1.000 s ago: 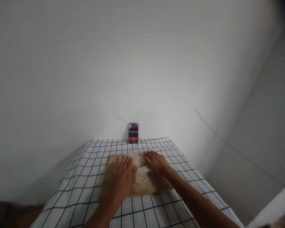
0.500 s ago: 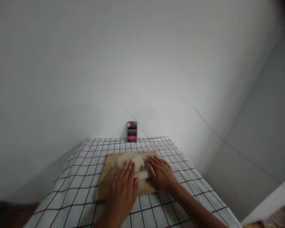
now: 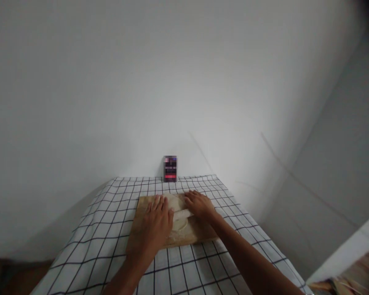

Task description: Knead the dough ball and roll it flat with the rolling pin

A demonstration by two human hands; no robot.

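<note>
A pale, flour-dusted rolling pin (image 3: pixel 182 214) lies across a flat round of dough (image 3: pixel 180 224) on a wooden board (image 3: pixel 199 235). My left hand (image 3: pixel 157 219) presses flat over the pin's left end, fingers stretched forward. Over its right end lies my right hand (image 3: pixel 199 205), palm down with the fingers extended. Both hands cover the pin's ends, so only its middle shows. Part of the dough appears beyond the pin and part on the near side.
A white tablecloth with dark grid lines (image 3: pixel 184 266) covers the table. At the far edge a phone-like item with a blurred screen (image 3: pixel 170 169) leans against the white wall (image 3: pixel 172 82). The grey wall (image 3: pixel 326 164) stands at the right.
Both hands have moved forward, away from me, with the rolling pin. It now lies farther across the dough, whose near edge shows behind it.
</note>
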